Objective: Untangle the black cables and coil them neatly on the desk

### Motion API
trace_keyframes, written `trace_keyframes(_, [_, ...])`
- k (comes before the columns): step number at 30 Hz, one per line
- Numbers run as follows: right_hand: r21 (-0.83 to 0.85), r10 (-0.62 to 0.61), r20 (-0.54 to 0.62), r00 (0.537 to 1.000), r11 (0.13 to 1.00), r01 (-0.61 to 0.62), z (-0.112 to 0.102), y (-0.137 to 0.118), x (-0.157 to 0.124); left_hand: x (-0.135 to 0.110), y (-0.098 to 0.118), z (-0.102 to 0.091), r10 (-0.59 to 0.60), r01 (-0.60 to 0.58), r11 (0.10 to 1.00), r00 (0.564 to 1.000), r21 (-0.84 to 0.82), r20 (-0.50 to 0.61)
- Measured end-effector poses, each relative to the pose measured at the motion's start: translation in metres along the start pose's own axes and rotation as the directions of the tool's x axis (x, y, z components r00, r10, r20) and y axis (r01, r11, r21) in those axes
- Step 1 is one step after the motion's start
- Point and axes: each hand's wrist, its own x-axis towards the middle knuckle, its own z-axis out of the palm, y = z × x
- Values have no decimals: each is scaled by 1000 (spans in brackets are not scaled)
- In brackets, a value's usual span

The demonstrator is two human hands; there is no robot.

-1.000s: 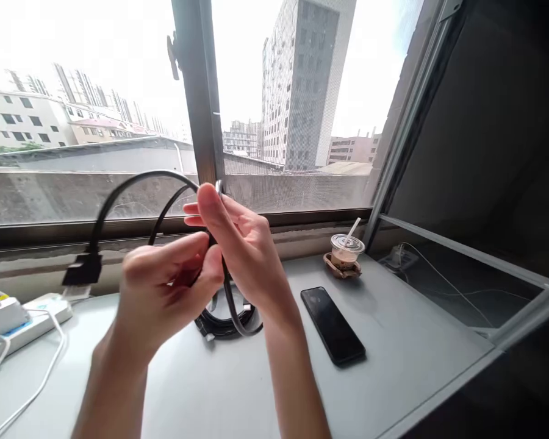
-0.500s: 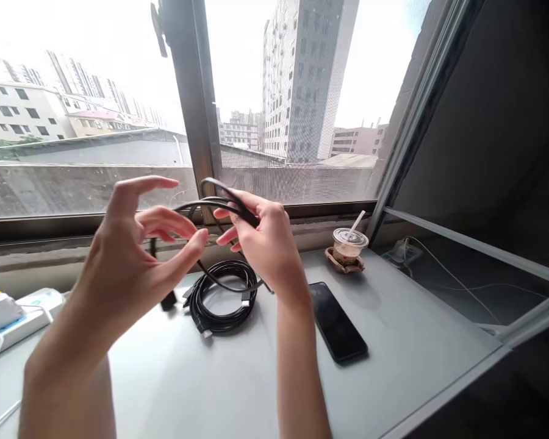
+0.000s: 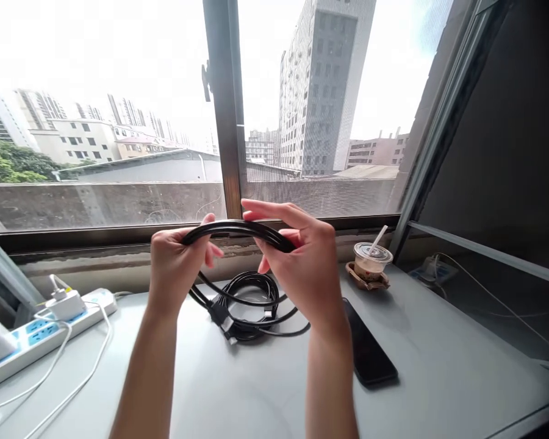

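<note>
A looped black cable (image 3: 233,228) is held up between my two hands, its top strands bunched together in an arc. My left hand (image 3: 176,259) is closed round the left side of the bundle. On the right side, my right hand (image 3: 302,256) grips the strands between thumb and fingers, with the index finger stretched out above them. Lower strands and a dark connector (image 3: 222,314) with a metal end hang in front of a second coiled black cable (image 3: 251,277), which lies on the white table (image 3: 238,390).
A black phone (image 3: 370,347) lies to the right of my right forearm. Behind it, a lidded drink cup (image 3: 370,259) with a straw stands in a cardboard holder (image 3: 368,281). At the left is a white power strip (image 3: 80,317) with plugs and white cords. A window runs along the back.
My left hand, open and apart before, has closed on the cable. The strands now form a neater loop between both hands. The view has turned slightly left.
</note>
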Motion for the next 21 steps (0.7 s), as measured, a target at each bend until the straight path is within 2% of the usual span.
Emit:
trace_keyframes(3, [-23, 26, 14, 1000, 999, -25, 6, 8, 4, 4, -3, -5, -83, 70, 982, 994, -176, -68])
trace_keyframes(7, [2, 24, -30, 999, 1000, -24, 12, 12, 7, 10, 4, -8, -223, 152, 920, 961, -362, -162])
trace_keyframes(11, [57, 26, -78, 997, 998, -21, 15, 4, 5, 12, 12, -3, -339, 263, 863, 934, -431, -109])
trace_keyframes(14, [50, 30, -67, 997, 998, -27, 12, -2, 2, 11, 7, 0, -326, 303, 892, 945, -335, -13])
trace_keyframes(17, [41, 38, -34, 999, 999, -37, 5, -1, 3, 9, -5, -4, -189, 189, 981, 982, -49, 1])
trace_keyframes(19, [22, 39, -48, 998, 999, -38, 1, 3, 5, 7, -10, -8, -115, 114, 987, 993, 110, -2])
trace_keyframes(21, [-12, 27, -92, 995, 1000, -28, 0, 7, 7, 5, -11, -11, -59, 61, 984, 998, 170, -13])
